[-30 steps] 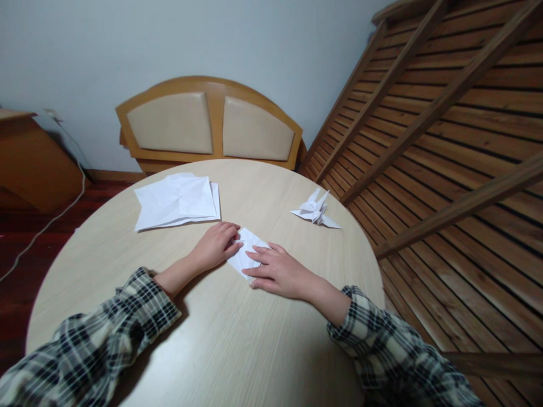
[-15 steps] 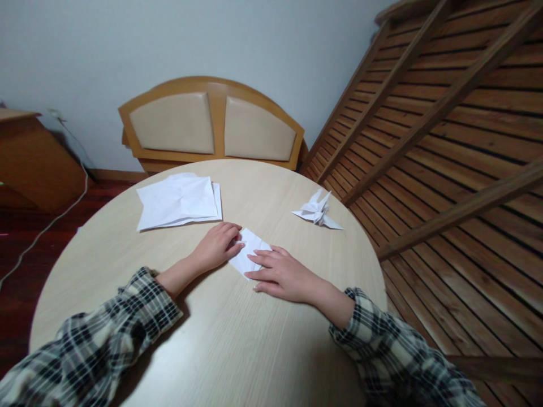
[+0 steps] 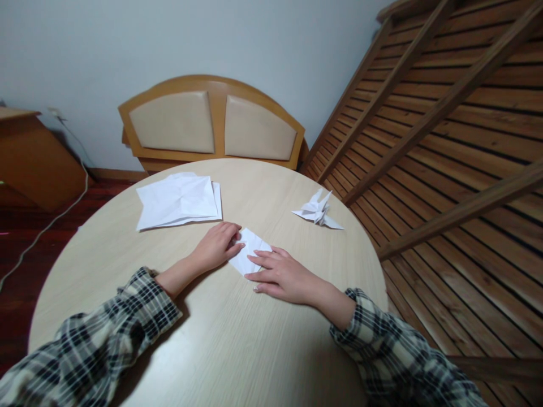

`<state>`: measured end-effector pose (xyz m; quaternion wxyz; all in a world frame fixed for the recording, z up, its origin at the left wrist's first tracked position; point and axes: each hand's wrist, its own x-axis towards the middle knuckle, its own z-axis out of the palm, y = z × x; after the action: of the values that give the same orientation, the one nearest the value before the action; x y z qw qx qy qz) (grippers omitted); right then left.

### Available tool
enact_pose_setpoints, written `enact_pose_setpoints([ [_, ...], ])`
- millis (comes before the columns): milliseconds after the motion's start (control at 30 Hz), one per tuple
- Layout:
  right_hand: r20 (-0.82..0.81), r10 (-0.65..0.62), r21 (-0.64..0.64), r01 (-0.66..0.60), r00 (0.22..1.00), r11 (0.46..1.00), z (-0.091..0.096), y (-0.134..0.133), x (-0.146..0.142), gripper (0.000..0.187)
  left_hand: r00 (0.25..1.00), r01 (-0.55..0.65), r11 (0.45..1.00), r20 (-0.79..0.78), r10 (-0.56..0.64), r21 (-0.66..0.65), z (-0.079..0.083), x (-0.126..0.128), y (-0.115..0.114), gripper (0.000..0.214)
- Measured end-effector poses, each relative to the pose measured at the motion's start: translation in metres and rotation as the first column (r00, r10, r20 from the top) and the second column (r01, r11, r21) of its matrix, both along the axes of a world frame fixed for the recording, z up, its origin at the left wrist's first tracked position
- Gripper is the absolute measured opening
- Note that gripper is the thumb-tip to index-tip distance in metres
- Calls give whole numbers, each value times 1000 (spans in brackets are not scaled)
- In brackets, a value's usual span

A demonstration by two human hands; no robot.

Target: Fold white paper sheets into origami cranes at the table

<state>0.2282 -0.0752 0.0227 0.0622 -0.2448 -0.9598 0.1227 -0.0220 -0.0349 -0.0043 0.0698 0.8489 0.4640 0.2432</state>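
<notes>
A small folded white paper (image 3: 250, 251) lies near the middle of the round wooden table (image 3: 220, 339). My left hand (image 3: 216, 247) rests on its left edge, fingers curled with the tips pressing the paper. My right hand (image 3: 283, 276) lies flat on its right side, fingers stretched out across the fold. Both sleeves are plaid. Part of the paper is hidden under my hands.
A stack of creased white sheets (image 3: 178, 200) lies at the table's far left. A finished white paper crane (image 3: 317, 211) sits at the far right. A wooden chair (image 3: 212, 121) stands behind the table, slatted wooden frames (image 3: 445, 124) lean to the right, and a cable (image 3: 46, 223) runs along the floor at left.
My right hand has slid slightly toward me along the paper. My left hand has stayed in place.
</notes>
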Motion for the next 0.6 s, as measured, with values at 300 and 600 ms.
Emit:
enact_pose_setpoints([
  [300, -16, 1, -4, -1, 1000, 1000, 0, 0, 0, 38, 999, 32, 999, -4, -32, 25, 0, -1, 1, 21],
  [600, -1, -5, -12, 5, 1000, 1000, 1, -1, 0, 38, 999, 25, 999, -48, -24, 21, 3, -2, 1, 26],
])
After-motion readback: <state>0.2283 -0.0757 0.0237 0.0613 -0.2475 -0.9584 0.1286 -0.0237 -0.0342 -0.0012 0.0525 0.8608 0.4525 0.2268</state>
